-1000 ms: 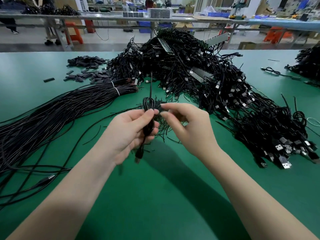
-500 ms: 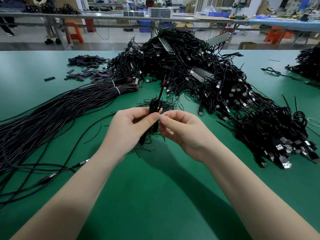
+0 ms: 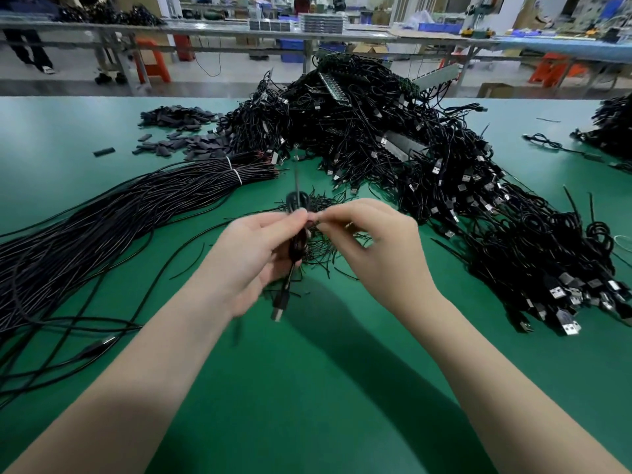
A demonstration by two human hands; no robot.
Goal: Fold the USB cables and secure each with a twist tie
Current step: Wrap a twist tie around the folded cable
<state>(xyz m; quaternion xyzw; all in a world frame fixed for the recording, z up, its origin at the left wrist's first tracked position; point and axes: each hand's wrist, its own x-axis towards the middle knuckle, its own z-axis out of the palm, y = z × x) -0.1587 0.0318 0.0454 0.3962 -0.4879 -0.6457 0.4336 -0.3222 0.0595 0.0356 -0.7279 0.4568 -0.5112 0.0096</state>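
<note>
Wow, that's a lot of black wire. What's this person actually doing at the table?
They are bundling USB cables. The left hand grips one folded cable upright above the green table, its plug hanging below. The right hand pinches at the bundle's middle, apparently working a twist tie round it, though blur hides the tie itself. Loose ties lie right behind the hands, a bound sheaf of straight cables on the left, and a big heap of cables behind.
</note>
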